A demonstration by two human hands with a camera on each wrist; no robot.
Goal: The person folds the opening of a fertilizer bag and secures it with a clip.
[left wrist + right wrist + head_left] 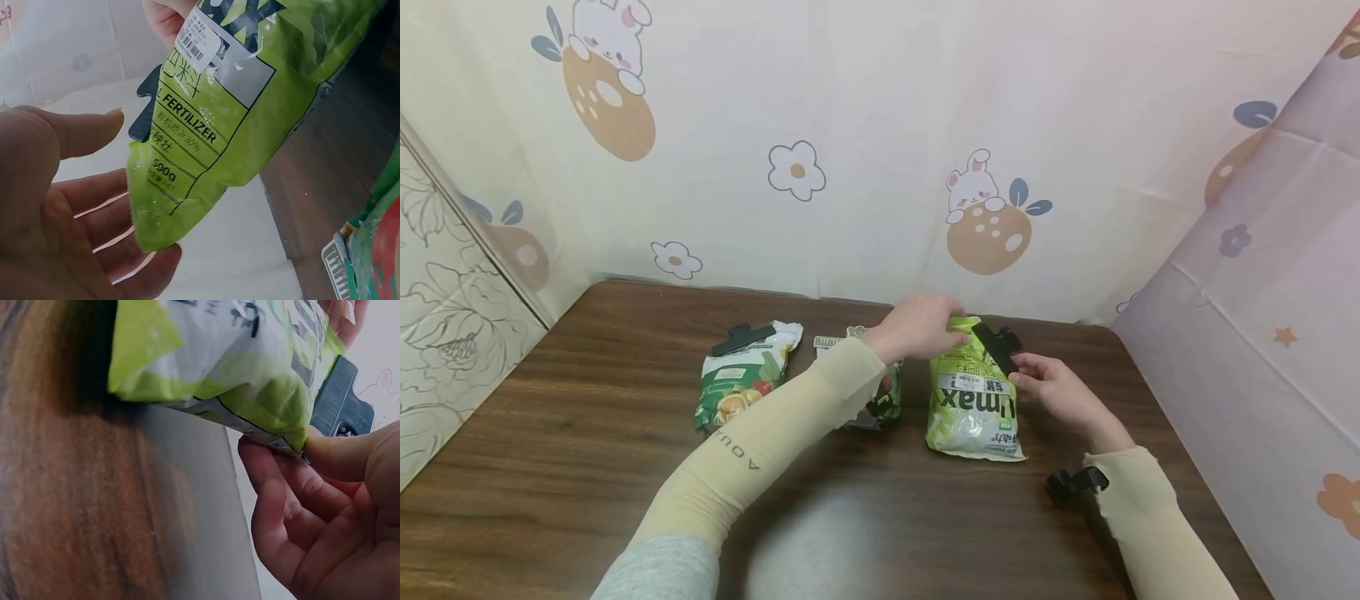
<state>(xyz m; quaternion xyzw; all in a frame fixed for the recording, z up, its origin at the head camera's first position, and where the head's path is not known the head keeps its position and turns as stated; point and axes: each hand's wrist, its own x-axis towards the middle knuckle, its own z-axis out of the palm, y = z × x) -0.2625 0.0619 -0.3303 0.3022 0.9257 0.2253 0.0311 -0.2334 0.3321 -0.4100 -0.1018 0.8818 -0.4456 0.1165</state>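
A lime-green and white fertilizer bag (973, 425) stands at the right of the table, its print upside down in the head view. Across its upper right corner sits a black clip (995, 346). My right hand (1054, 387) pinches the bag's right edge just below the clip; in the right wrist view, thumb and fingertips meet at the bag's corner (287, 434). At the top left corner is my left hand (919, 325). In the left wrist view its thumb stands away from the bag, and its fingers reach loosely behind the corner (156, 231).
A green and white bag with pictured produce (733, 383) lies at the left, a black clip (742, 339) on its top. Between the bags, another packet (891, 387) is partly hidden by my left arm. Behind the wooden table (865, 508) hangs a patterned curtain (880, 233).
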